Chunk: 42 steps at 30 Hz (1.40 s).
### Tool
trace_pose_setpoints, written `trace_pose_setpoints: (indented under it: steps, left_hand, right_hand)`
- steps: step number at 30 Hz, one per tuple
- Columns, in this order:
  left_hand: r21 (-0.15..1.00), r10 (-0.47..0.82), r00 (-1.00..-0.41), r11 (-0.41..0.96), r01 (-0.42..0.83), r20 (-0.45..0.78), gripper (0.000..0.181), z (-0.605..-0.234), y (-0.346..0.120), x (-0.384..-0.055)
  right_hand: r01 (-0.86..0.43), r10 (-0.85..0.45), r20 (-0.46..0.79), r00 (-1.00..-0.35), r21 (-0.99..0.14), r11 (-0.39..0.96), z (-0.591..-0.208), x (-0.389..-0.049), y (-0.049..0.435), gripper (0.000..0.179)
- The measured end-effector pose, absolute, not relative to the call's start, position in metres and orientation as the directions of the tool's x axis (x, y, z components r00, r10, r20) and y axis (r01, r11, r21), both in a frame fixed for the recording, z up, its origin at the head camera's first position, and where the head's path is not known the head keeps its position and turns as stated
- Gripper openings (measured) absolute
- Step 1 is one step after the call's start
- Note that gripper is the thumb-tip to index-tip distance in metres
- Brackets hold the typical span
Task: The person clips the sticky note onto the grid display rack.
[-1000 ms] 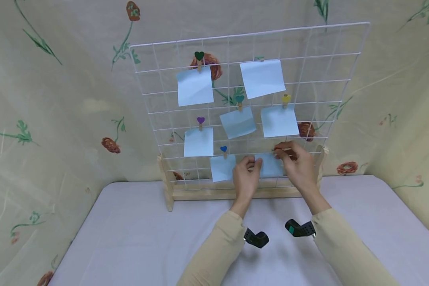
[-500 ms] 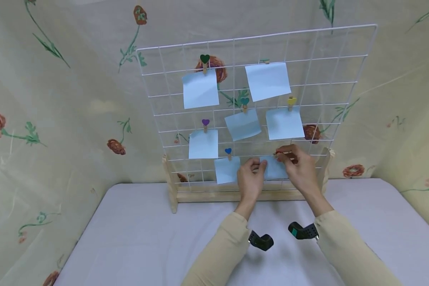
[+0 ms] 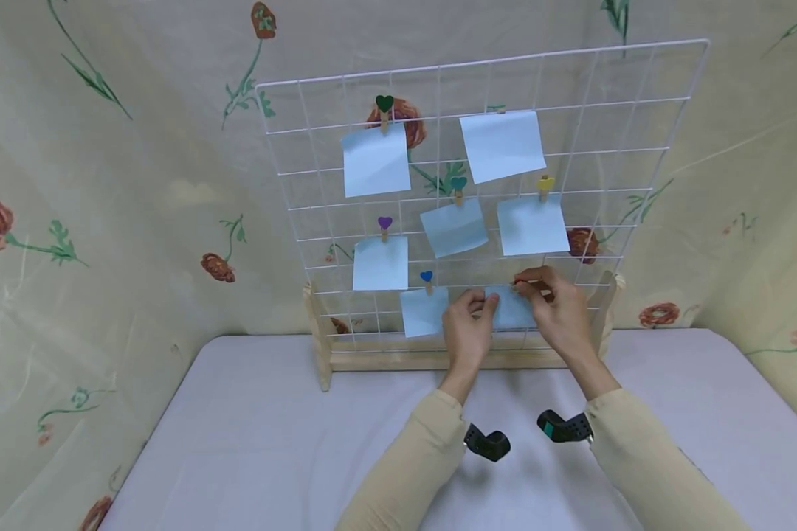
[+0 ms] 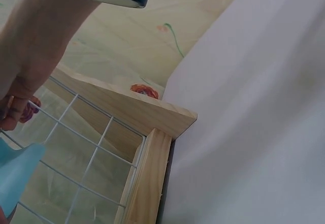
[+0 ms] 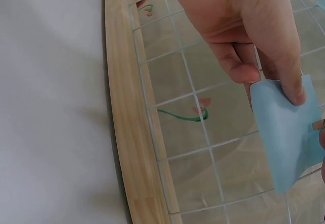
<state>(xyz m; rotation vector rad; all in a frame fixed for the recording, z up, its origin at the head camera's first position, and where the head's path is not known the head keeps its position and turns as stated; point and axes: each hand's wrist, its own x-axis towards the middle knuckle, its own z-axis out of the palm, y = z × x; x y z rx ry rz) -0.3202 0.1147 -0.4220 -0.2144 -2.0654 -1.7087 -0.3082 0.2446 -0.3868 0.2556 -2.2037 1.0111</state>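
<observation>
My left hand (image 3: pixel 466 335) pinches the left edge of a light blue paper note (image 3: pixel 513 310) low on the white wire grid (image 3: pixel 438 140). In the right wrist view, that note (image 5: pixel 284 132) bends between thumb and fingers. At its upper right edge, my right hand (image 3: pixel 561 310) pinches a small wooden clothespin (image 5: pixel 318 125), with a bit of red showing at the fingertips in the head view. Whether the clothespin grips both wire and paper cannot be made out. Just left of my left hand hangs another blue note (image 3: pixel 425 313) under a blue-heart clothespin (image 3: pixel 427 279).
Several more blue notes, such as one at the upper left (image 3: pixel 376 162), hang from the grid by heart-topped clothespins. The grid stands in a wooden base (image 3: pixel 385 360) on a white-covered table (image 3: pixel 252 442). Flower-patterned cloth (image 3: pixel 153 221) surrounds the table.
The head view has shifted slightly, so the grid appears a little farther right. Both hands stay at the same note, and the clothespin remains by its upper edge.
</observation>
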Motion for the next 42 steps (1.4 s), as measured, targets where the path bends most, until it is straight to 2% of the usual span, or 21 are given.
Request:
trace_pose_setpoints:
  steps: [14, 32, 37, 42]
  left_hand:
    - [0.892, -0.157, -0.890, 0.234, 0.387, 0.428, 0.018, -0.422, 0.116, -0.320]
    - [0.887, -0.150, -0.884, 0.215, 0.409, 0.443, 0.017, -0.423, 0.118, -0.320]
    - [0.894, -0.123, -0.895, 0.195, 0.402, 0.429, 0.015, -0.425, 0.118, -0.318]
    - [0.889, -0.110, -0.895, 0.219, 0.402, 0.432, 0.014, -0.431, 0.117, -0.316]
  right_hand:
    - [-0.443, 0.090, 0.668, -0.739, -0.582, 0.682, -0.388, -0.309, 0.246, 0.012]
    - [-0.475, 0.070, 0.714, -0.697, -0.532, 0.701, -0.392, -0.309, 0.245, 0.017]
    - [-0.493, 0.064, 0.708, -0.703, -0.550, 0.674, -0.395, -0.304, 0.247, 0.022]
    - [-0.477, 0.078, 0.667, -0.741, -0.605, 0.637, -0.403, -0.295, 0.250, 0.030]
